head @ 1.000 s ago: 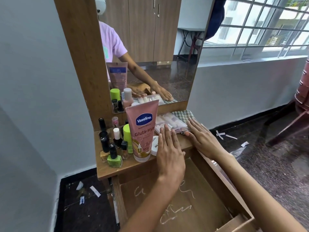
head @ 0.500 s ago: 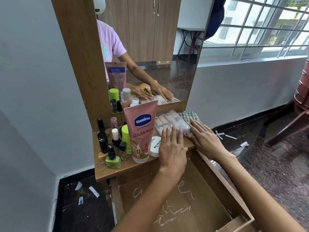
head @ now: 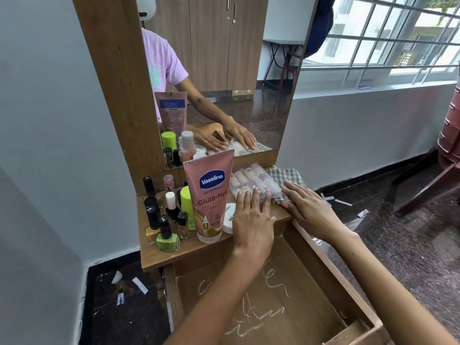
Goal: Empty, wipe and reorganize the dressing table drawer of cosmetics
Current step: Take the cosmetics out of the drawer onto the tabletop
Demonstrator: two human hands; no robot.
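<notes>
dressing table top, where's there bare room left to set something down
Little room. A bare strip runs along the front edge of the table top, below the green nail polish and Vaseline tube. The left half is crowded with bottles; the right holds the clear pouch, checked cloth and both hands. The open drawer is empty of items.

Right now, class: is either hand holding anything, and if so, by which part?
Nothing is held. The left hand lies flat, fingertips on the clear pack; the right hand lies flat on the checked cloth.
</notes>
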